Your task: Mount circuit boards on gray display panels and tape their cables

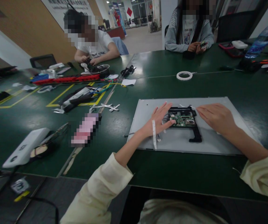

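1. Base: a grey panel (pixel 211 143) lies flat on the green table (pixel 152 84). A black bracket (pixel 197 132) rests on it, upper middle, one arm reaching toward the near edge.
2. Board: the green circuit board (pixel 183 120) sits within the bracket, component side up. Judged placed; whether it is fastened cannot be determined.
3. Left hand: the left hand (pixel 160 119) is spread palm down over the panel at the bracket's left side, thumb extended to the board's edge. It appears to be steadying the parts.
4. Right hand: the right hand (pixel 215 116) has its fingertips pressed together, apparently pinching a white strip (pixel 193 107) at the bracket's far right corner.
5. Strip condition: part of it appears to lie along the bracket's far edge. Judged partly applied; adhesion cannot be confirmed.
6. Outstanding: a second strip (pixel 154 137) hangs across the left wrist, unapplied. Grey cables (pixel 165 116) run beside the left fingers; their connection is obscured. No strip is visible on the bracket's near arm.
7. Supply: a white tape roll (pixel 178 76) lies beyond the panel, untouched.
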Demonstrator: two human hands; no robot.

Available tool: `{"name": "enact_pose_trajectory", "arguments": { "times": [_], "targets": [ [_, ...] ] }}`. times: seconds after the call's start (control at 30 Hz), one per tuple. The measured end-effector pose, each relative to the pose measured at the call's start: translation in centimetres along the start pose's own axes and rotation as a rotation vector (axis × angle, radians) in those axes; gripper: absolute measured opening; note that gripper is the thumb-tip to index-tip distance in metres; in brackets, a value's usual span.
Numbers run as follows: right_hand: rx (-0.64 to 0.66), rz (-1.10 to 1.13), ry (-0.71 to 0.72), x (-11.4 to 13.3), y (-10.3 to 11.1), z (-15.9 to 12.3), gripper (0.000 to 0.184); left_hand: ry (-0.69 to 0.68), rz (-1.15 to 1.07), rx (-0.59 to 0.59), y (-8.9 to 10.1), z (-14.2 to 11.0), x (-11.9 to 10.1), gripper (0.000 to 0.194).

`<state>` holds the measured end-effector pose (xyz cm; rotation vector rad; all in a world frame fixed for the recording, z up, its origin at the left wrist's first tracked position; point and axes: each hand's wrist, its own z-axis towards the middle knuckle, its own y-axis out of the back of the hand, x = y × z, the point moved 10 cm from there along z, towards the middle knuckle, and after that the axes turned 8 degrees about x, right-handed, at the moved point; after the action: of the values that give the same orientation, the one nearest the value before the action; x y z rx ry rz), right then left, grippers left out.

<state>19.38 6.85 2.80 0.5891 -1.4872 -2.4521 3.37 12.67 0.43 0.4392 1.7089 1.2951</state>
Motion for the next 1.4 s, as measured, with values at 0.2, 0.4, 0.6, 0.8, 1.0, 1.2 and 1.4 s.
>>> {"name": "enact_pose_trajectory", "arguments": {
  "times": [0.2,0.4,0.6,0.8,1.0,1.2,1.4],
  "targets": [
    [0.092,-0.021,0.109,0.1,-1.6,-0.1,0.026,-0.033,-0.004,0.011,0.5,1.8,-1.1,0.055],
    [0.114,0.048,0.14,0.2,-1.7,-0.3,0.026,-0.11,-0.064,0.072,0.5,5.0,-2.0,0.053],
    [0.158,0.035,0.156,0.5,-2.1,-0.1,0.023,-0.082,-0.168,0.116,-1.5,8.0,-0.4,0.053],
    [0.168,0.058,0.134,0.4,-2.3,0.0,0.024,-0.033,-0.132,0.075,-2.6,8.3,0.7,0.055],
    [0.166,0.082,0.112,0.4,-1.9,0.2,0.024,-0.025,-0.095,0.075,-2.6,8.5,0.9,0.057],
    [0.194,0.048,0.088,0.7,-2.1,0.3,0.021,-0.024,-0.113,0.047,-2.7,8.7,1.1,0.057],
    [0.196,0.074,0.062,0.6,-2.0,0.5,0.024,-0.035,-0.112,0.031,-2.6,8.7,1.0,0.054]
  ]
}}
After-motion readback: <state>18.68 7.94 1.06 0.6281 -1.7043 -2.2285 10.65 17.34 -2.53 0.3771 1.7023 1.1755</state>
